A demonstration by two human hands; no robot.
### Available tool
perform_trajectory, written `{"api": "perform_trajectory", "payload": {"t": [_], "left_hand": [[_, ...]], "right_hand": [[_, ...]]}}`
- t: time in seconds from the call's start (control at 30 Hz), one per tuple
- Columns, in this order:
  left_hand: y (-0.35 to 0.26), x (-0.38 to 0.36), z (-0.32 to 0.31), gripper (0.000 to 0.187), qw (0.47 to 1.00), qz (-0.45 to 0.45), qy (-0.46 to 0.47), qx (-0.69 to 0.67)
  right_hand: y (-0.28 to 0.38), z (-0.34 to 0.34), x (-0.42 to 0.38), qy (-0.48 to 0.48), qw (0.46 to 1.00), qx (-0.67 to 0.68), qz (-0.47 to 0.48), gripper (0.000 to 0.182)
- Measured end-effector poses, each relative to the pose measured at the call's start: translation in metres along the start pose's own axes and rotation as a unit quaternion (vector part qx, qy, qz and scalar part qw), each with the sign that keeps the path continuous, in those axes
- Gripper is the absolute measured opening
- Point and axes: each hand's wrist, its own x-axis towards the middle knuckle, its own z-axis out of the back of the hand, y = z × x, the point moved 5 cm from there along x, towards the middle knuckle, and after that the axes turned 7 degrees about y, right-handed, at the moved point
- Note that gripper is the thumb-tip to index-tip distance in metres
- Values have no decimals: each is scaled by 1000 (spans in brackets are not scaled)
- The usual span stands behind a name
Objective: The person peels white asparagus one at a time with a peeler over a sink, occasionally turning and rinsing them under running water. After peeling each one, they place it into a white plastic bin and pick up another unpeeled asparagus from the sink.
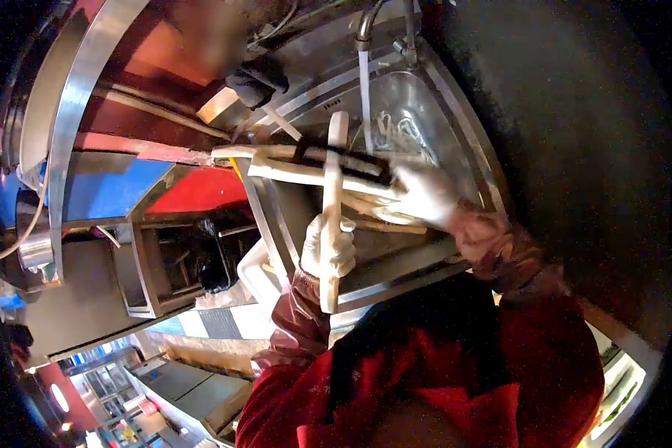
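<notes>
My left hand, in a white glove, is wrapped round a long pale wooden stick that stands nearly vertical in the view. My right hand, also gloved and smeared by motion, closes at the right end of a dark rectangular object with a pale middle. That object crosses behind or against the stick; its exact kind is blurred. Further pale wooden pieces lie beneath, across the metal sink. Both hands are over the sink, and the right fingers are partly hidden by blur.
Water runs from a metal tap into the basin, where white tangled items lie. A dark cloth-like bundle sits beyond the sink's edge. Red and blue panels and a black bag are at the left.
</notes>
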Motion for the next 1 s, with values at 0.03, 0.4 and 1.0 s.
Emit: {"api": "perform_trajectory", "payload": {"t": [0.03, 0.4, 1.0], "left_hand": [[3, 3, -4, 47, 999, -2, 31, -45], [18, -15, -8, 39, 987, -9, 71, -145], [7, 0, -12, 29, 993, 28, -66, 90]], "right_hand": [[10, -6, -5, -27, 999, 29, 28, 35], [-52, -1, 26, 25, 950, 211, -229, 32], [-24, -17, 6, 95, 981, 50, -161, 21]]}}
